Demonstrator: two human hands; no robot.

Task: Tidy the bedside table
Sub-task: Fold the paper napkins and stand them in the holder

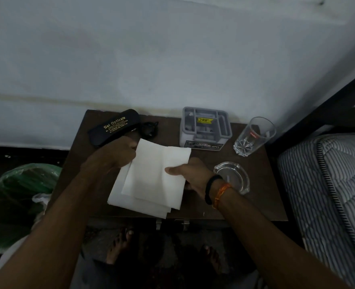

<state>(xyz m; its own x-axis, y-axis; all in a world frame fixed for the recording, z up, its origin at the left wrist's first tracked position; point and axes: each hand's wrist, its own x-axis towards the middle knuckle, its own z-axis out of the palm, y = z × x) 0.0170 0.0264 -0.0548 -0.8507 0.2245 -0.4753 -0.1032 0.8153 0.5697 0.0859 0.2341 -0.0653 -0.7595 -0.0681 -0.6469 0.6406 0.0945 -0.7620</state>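
Both hands pinch the white folded paper tissue [151, 176] over the near-centre of the dark wooden bedside table [255, 201]: left hand [118, 153] grips its far-left corner, right hand [190, 174] its right edge. Best to align edges before creasing, clear of the glass ashtray [233, 176].

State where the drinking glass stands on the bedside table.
The drinking glass stands at the bedside table's far right, beside the grey organiser, beyond the ashtray.
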